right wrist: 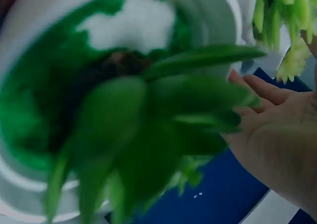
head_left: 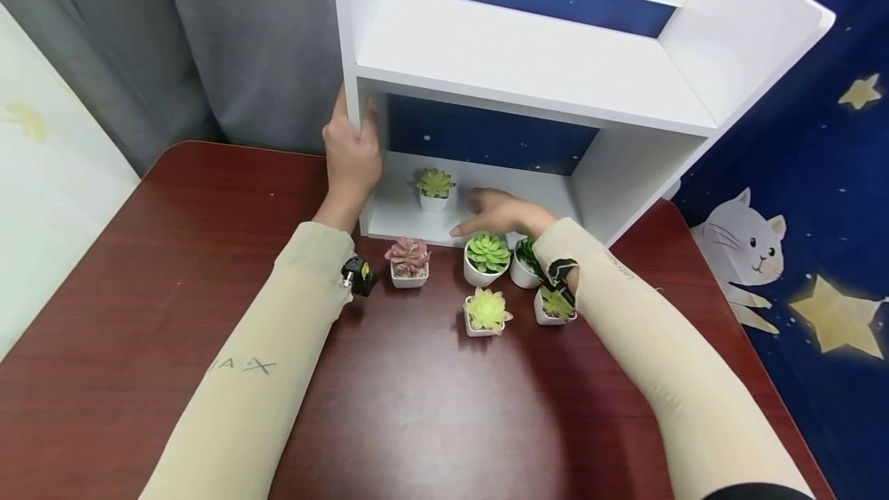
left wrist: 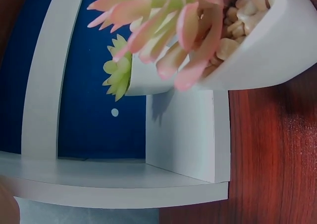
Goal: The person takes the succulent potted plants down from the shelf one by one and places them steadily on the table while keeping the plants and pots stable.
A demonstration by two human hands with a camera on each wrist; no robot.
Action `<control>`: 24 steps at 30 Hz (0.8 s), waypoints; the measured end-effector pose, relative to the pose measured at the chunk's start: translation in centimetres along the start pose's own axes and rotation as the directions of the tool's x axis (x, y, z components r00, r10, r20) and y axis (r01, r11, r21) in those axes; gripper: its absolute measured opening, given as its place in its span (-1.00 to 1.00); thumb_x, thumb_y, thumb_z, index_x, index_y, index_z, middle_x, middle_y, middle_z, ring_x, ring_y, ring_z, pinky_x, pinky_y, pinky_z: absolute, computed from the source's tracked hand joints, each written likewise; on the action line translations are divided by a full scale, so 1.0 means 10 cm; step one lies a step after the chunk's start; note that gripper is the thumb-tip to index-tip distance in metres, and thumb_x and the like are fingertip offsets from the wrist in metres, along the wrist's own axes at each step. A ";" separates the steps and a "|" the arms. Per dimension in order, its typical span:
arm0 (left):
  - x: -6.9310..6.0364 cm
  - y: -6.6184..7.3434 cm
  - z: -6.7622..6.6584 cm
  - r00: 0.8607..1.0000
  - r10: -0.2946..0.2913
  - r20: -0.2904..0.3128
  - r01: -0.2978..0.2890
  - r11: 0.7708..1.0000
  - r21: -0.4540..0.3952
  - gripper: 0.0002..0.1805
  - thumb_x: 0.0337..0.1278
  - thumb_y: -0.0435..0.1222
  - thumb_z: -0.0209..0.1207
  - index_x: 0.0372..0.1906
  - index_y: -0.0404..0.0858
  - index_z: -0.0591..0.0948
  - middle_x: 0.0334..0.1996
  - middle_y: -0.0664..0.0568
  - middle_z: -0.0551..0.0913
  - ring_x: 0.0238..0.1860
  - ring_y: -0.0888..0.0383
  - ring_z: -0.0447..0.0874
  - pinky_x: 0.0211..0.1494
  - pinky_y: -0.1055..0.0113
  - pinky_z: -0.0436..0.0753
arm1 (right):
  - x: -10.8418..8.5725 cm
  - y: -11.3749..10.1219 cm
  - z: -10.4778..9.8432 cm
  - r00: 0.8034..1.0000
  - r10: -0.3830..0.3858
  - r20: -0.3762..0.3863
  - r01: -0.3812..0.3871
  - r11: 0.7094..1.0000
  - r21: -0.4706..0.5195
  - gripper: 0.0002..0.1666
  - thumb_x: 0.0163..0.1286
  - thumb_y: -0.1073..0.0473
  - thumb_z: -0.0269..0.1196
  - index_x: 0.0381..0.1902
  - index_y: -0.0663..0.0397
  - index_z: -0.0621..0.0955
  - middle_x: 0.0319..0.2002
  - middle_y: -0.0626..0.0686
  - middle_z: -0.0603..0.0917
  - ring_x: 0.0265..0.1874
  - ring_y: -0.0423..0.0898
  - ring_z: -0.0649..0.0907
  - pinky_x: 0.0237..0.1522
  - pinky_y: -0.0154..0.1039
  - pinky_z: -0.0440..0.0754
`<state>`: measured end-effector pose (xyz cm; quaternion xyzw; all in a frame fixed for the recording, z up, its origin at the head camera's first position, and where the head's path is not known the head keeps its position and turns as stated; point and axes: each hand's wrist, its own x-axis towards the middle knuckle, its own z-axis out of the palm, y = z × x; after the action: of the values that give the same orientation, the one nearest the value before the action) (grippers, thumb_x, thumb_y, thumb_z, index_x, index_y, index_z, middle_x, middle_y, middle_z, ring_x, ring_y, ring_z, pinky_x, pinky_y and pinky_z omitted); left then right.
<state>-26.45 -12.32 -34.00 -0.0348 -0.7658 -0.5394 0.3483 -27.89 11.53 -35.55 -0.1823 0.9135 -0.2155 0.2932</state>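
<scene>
My left hand (head_left: 350, 154) grips the left side panel of a white shelf (head_left: 486, 95), thumb inside and fingers on the outer face. Inside the bottom compartment my right hand (head_left: 503, 211) hovers with its fingers relaxed, holding nothing. To its left a green potted succulent (head_left: 434, 185) stands on the bottom board, apart from the fingers. In front of the shelf are a pink potted succulent (head_left: 408, 262) and a bright green one (head_left: 486, 257). A dark green potted plant (head_left: 525, 262) sits partly hidden below my right wrist and looms large in the right wrist view.
On the red-brown table (head_left: 417, 407) also stand a yellow-green potted succulent (head_left: 486, 312) and another (head_left: 554, 305) beneath the right wrist strap. A grey curtain (head_left: 257, 45) hangs at the back left. A dark blue wall with stars and a cat figure (head_left: 746, 249) lies right.
</scene>
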 end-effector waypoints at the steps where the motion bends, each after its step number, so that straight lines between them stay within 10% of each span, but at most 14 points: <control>1: 0.00 0.00 -0.01 1.000 -0.002 -0.003 0.002 1.000 0.005 -0.53 0.54 -0.17 0.01 0.42 -0.20 0.42 0.24 -0.20 0.65 0.31 0.19 0.57 0.39 0.25 0.49 | 0.04 -0.01 0.00 1.000 -0.007 -0.002 0.007 1.000 -0.002 0.20 0.33 -0.16 0.37 0.60 0.29 -0.01 0.57 0.28 0.19 0.57 0.18 0.21 0.57 0.01 0.16; 16: -0.04 0.01 0.00 1.000 0.006 -0.026 -0.006 1.000 0.030 -0.53 0.55 -0.21 -0.02 0.43 -0.23 0.41 0.24 -0.20 0.64 0.31 0.14 0.58 0.40 0.21 0.50 | 0.35 -0.15 -0.08 0.997 -0.076 -0.008 0.076 0.994 0.075 0.20 0.32 -0.09 0.40 0.63 0.16 -0.03 0.61 0.19 0.12 0.59 0.11 0.18 0.59 -0.03 0.12; 24: -0.06 0.06 0.07 1.000 0.028 -0.008 -0.027 0.999 0.027 -0.49 0.57 -0.15 -0.03 0.46 -0.26 0.37 0.23 -0.26 0.64 0.29 0.04 0.60 0.37 0.15 0.53 | 0.41 -0.12 -0.05 0.980 -0.084 -0.183 0.082 0.996 -0.020 -0.03 0.23 0.01 0.47 0.48 0.22 0.34 0.45 0.19 0.44 0.40 0.10 0.43 0.46 -0.08 0.33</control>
<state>-26.08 -11.30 -33.96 -0.0382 -0.7710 -0.5243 0.3596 -31.12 8.81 -36.46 -0.2013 0.9295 -0.2377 0.1974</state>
